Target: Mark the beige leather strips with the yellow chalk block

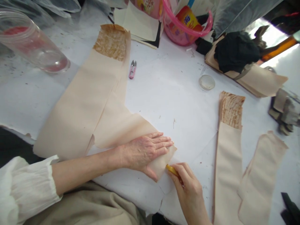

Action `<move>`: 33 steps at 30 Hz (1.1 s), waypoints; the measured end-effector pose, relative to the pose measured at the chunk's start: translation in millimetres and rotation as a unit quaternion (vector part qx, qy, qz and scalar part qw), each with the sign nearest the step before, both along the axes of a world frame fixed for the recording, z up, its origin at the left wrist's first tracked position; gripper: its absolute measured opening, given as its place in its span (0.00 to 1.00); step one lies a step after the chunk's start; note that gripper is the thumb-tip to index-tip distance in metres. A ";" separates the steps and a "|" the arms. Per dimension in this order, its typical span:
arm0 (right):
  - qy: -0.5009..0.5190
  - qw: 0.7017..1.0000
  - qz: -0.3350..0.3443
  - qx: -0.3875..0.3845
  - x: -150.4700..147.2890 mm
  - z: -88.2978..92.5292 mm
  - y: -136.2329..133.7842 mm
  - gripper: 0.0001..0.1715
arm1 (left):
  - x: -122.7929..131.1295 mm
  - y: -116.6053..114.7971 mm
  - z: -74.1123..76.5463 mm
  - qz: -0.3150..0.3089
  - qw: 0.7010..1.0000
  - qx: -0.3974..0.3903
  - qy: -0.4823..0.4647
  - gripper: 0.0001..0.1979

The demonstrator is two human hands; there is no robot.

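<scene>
A large beige sheet piece [72, 103], leather-like, lies on the white table with a brown glue-stained patch [111, 42] at its far end. My left hand [147, 150] rests flat with fingers stretched out, pressing down on the narrow arm of a beige piece near its pointed end. Just right of that end, my right hand [189, 187] is closed around a small yellow tool [172, 170]. Its tip is at the edge of the beige piece; whether it touches cannot be made out. Most of the tool is hidden by my fingers.
Pink thread snips [132, 69] lie beyond the sheet. A clear plastic jar [35, 47] lies tilted at far left. A pink basket [182, 34], a small round lid [207, 82], stacked beige strips [228, 162], a beige cut piece [260, 175] and black cloth [236, 50] are farther right.
</scene>
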State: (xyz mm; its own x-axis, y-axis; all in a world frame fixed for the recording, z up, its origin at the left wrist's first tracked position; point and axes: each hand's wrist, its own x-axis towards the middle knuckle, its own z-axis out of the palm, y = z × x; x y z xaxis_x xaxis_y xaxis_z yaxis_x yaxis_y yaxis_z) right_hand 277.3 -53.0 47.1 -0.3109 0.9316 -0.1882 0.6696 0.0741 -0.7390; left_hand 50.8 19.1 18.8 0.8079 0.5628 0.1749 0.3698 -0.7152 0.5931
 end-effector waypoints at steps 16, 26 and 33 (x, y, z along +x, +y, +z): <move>0.027 0.996 0.044 -0.066 -5.3 9.2 -21.1 0.07 | -1.3 -1.0 -2.1 -0.007 1.000 -0.005 -0.004 0.41; 0.039 0.999 -0.001 -0.002 -28.2 -1.4 -21.7 0.07 | -1.1 -1.0 -3.3 -0.014 1.000 -0.005 0.010 0.38; 0.038 0.998 0.010 -0.045 -0.8 20.9 -33.7 0.05 | -2.0 -1.4 -2.8 -0.016 1.000 0.007 0.006 0.40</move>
State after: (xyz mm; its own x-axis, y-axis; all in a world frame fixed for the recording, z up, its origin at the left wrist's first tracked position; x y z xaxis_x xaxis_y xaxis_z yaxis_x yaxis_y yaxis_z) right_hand 276.5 -86.6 67.9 -0.3448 0.9059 -0.2460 0.6112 0.0178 -0.7913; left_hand 48.8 17.7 16.0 0.8276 0.5343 0.1723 0.3541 -0.7349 0.5784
